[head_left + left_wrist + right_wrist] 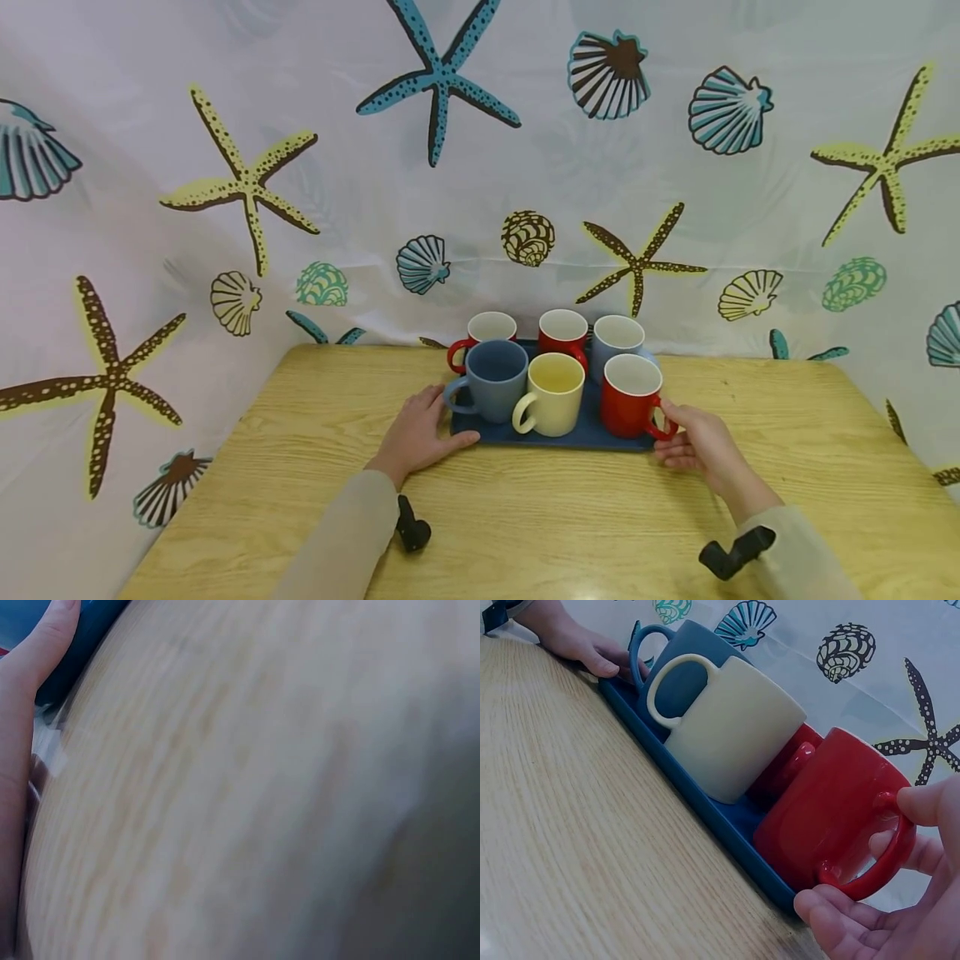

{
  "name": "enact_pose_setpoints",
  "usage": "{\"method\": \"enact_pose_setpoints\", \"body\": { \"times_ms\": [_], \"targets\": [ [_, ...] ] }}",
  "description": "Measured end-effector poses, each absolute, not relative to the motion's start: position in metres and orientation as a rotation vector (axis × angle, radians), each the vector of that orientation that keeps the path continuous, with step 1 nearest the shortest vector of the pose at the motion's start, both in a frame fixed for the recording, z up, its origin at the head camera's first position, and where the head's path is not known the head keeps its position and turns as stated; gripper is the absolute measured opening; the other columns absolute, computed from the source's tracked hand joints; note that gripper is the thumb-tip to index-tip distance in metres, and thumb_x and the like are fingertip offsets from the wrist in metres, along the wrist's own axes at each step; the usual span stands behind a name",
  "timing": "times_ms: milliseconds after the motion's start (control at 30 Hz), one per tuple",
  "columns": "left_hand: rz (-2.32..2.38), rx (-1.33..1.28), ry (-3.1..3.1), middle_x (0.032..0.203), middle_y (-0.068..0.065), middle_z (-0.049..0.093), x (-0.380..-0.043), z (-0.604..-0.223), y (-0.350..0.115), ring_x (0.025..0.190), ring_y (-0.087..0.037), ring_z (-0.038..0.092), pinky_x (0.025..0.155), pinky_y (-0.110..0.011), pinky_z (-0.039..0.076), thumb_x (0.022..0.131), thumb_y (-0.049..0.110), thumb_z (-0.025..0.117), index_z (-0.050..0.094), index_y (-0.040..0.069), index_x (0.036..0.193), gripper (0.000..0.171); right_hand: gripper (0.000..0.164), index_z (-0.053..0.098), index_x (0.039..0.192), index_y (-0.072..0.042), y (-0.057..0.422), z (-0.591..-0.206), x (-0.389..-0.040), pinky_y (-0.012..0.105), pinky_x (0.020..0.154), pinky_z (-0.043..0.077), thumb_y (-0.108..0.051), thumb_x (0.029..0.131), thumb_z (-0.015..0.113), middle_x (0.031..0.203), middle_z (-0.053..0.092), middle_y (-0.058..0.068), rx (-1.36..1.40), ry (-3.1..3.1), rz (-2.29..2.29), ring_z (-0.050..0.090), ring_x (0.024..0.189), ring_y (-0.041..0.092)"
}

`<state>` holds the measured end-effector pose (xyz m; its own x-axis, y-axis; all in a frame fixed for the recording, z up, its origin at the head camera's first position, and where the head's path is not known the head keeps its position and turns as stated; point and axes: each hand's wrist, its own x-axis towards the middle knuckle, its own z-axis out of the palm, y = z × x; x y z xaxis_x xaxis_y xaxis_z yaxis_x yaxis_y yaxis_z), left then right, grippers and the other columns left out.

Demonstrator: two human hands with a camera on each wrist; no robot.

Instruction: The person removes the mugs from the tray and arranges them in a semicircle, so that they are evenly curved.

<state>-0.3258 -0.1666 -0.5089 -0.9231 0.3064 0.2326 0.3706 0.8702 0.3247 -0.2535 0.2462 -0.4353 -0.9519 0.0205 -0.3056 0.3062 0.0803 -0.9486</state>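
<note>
Mug of glossy red (624, 408) stands upright at the front right of the blue tray (501, 432), and the right hand (708, 454) pinches its handle (900, 859), which seems the safest place, because it is probably ceramic: stiff, a little heavy, slippery and breakable. Near it stands the cream mug (557, 404); farther, the left hand (420, 429), with relaxed fingers, rests at the tray's left end above the desk (540, 517).

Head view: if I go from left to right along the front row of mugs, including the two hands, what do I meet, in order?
Left hand → dark blue mug → cream mug → front red mug → right hand.
</note>
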Motion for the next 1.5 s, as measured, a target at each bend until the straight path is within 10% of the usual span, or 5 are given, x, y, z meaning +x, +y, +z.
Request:
{"method": "enact_pose_setpoints", "body": {
  "times_ms": [1500],
  "targets": [
    [-0.622,-0.522,-2.828,0.141,-0.012,0.04,-0.324,-0.51,-0.167,0.129,-0.033,0.035,0.103,-0.053,0.029,0.07,0.082,0.046,0.043,0.014,0.14,0.098,0.039,0.052,0.077,-0.006,0.256,-0.412,-0.174,0.035,0.071,0.054,-0.042,0.094,0.051,0.079,0.064,0.013,0.273,2.165,-1.954,0.064,0.074,0.026]
  ]
}}
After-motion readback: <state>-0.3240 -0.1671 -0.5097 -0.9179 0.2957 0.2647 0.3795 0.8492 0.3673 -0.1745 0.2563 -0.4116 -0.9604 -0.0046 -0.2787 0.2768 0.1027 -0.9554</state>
